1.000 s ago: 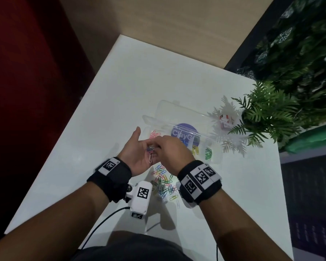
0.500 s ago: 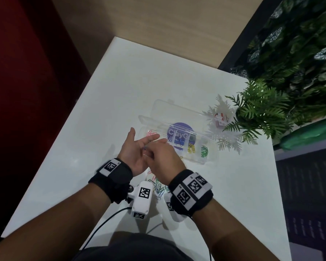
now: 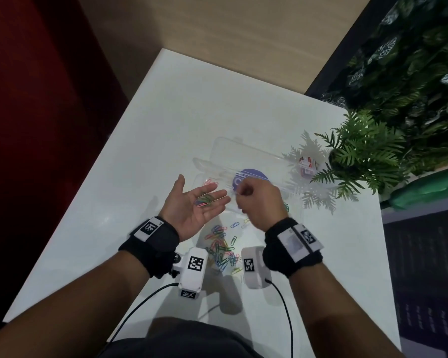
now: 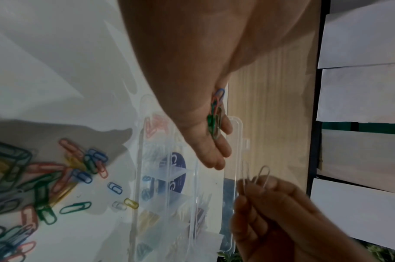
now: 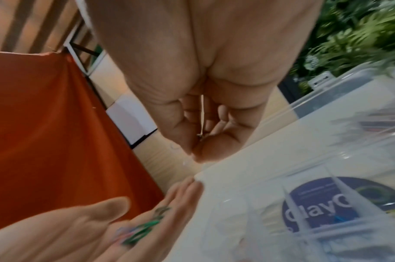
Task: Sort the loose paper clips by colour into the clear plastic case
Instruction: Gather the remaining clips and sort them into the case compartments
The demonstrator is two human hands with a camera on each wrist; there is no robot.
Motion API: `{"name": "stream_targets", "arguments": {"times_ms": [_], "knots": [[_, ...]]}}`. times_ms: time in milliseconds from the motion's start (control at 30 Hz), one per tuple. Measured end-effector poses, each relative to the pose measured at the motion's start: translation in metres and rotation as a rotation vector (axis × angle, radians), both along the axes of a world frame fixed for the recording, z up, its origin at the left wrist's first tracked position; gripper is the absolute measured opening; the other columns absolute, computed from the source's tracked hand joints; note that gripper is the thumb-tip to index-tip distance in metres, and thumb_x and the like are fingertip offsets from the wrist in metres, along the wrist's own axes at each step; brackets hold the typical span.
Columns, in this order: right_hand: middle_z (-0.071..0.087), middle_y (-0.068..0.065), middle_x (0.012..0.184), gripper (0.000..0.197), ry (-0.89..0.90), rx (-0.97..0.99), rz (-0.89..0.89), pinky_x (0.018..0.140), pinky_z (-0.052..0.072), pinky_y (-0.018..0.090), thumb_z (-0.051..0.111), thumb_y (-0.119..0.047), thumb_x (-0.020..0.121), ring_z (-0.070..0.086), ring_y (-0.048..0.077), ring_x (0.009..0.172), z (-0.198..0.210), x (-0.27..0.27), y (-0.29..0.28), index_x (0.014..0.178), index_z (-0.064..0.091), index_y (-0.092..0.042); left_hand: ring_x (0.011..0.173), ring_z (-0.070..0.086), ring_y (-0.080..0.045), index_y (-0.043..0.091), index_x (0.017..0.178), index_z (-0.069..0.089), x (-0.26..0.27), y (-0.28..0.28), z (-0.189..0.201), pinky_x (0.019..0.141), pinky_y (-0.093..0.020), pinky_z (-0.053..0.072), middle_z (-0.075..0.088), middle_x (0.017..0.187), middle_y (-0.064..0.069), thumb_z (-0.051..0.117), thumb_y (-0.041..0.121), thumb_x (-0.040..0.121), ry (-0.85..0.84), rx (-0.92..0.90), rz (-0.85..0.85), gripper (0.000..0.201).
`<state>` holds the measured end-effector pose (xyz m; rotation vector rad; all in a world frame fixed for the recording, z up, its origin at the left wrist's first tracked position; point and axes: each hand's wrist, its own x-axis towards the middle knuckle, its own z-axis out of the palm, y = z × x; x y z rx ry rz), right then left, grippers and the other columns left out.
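Silver clips (image 4: 257,175) pinched in R hand (image 3: 254,200) grip, L hand (image 3: 192,208) flat w/ coloured clips (image 3: 204,200), clear case (image 3: 243,164) behind.

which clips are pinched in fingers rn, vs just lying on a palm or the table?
The silver clips pinched in the right hand above the clear case. The coloured bunch only lies on the flat left hand; the rest lie in the table pile.

We cannot read the clear plastic case (image 5: 326,203) compartments through right-wrist blur; its right end is cut off there.
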<state>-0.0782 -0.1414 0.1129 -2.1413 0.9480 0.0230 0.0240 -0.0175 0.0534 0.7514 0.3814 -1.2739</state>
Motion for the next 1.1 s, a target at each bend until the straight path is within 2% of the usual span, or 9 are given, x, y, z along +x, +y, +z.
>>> {"name": "stream_targets", "arguments": {"times_ms": [200,433,533,600,667,767,833,967,1100], "knots": [[0.069,0.013,0.08,0.011,0.076,-0.02,-0.149,0.072,0.057,0.039,0.054,0.0,0.075,0.065,0.03,0.075,-0.025,0.02,-0.03,0.076,0.065,-0.003,0.111,0.062,-0.04,-0.001,0.113,0.058,0.005,0.003,-0.002,0.094,-0.044,0.051,0.067,0.112,-0.024,0.027,0.064,0.094,0.007,0.013,0.014,0.074],[0.068,0.001,0.097,0.017,0.066,0.02,-0.127,0.085,0.055,0.039,0.062,-0.006,0.082,0.064,0.022,0.092,-0.031,0.023,-0.027,0.097,0.069,-0.012,0.11,0.063,-0.038,-0.001,0.114,0.057,0.008,-0.001,0.0,0.091,-0.044,0.051,0.065,0.117,-0.024,0.029,0.059,0.096,-0.028,0.046,-0.002,0.069],[0.064,-0.005,0.087,0.011,-0.047,-0.07,0.102,0.075,0.048,0.029,0.063,-0.012,0.083,0.057,0.012,0.08,-0.013,0.017,-0.005,0.092,0.069,-0.014,0.107,0.064,-0.036,-0.002,0.124,0.053,0.005,-0.005,0.001,0.093,-0.043,0.05,0.064,0.118,-0.023,0.027,0.059,0.096,-0.051,0.061,-0.028,0.071],[0.059,-0.007,0.081,0.016,-0.027,-0.1,0.31,0.07,0.04,0.025,0.06,-0.012,0.084,0.052,0.01,0.078,-0.002,0.016,0.013,0.095,0.071,-0.016,0.095,0.066,-0.029,-0.002,0.131,0.049,0.002,-0.008,0.004,0.09,-0.037,0.052,0.069,0.101,-0.017,0.023,0.059,0.097,-0.078,0.053,-0.074,0.074],[0.059,-0.003,0.091,0.02,0.025,-0.179,0.452,0.075,0.045,0.03,0.056,-0.01,0.085,0.056,0.016,0.087,-0.004,0.019,0.022,0.099,0.07,-0.016,0.074,0.066,-0.019,0.0,0.128,0.052,-0.001,-0.011,0.007,0.075,-0.026,0.054,0.071,0.082,-0.01,0.018,0.058,0.098,-0.085,0.026,-0.126,0.074],[0.058,0.005,0.108,0.023,0.09,-0.252,0.497,0.081,0.05,0.039,0.051,-0.011,0.087,0.056,0.023,0.098,-0.011,0.021,0.025,0.103,0.067,-0.015,0.069,0.051,-0.013,-0.001,0.129,0.051,-0.003,-0.013,0.009,0.072,-0.022,0.038,0.07,0.076,-0.007,0.017,0.058,0.098,-0.089,-0.005,-0.129,0.075],[0.057,0.004,0.107,0.022,0.077,-0.268,0.495,0.079,0.05,0.037,0.051,-0.01,0.088,0.055,0.022,0.095,-0.011,0.021,0.026,0.104,0.066,-0.014,0.065,0.049,-0.013,-0.002,0.129,0.05,-0.002,-0.013,0.008,0.069,-0.021,0.04,0.068,0.071,-0.005,0.015,0.058,0.098,-0.098,-0.024,-0.133,0.076],[0.048,-0.002,0.085,0.015,-0.024,-0.159,0.373,0.062,0.033,0.011,0.059,-0.009,0.085,0.047,0.014,0.079,-0.008,0.02,0.023,0.096,0.069,-0.013,0.057,0.063,-0.018,-0.001,0.124,0.051,-0.002,-0.01,0.01,0.058,-0.025,0.054,0.066,0.067,-0.007,0.014,0.057,0.098,-0.088,-0.074,-0.122,0.074],[0.057,0.002,0.083,0.012,-0.07,-0.068,0.272,0.072,0.043,0.028,0.064,-0.013,0.082,0.055,0.018,0.083,-0.011,0.019,0.019,0.089,0.072,-0.017,0.063,0.065,-0.02,-0.004,0.124,0.051,-0.001,-0.009,0.012,0.068,-0.031,0.057,0.065,0.079,-0.012,0.018,0.057,0.099,-0.076,-0.07,-0.103,0.073]]}}
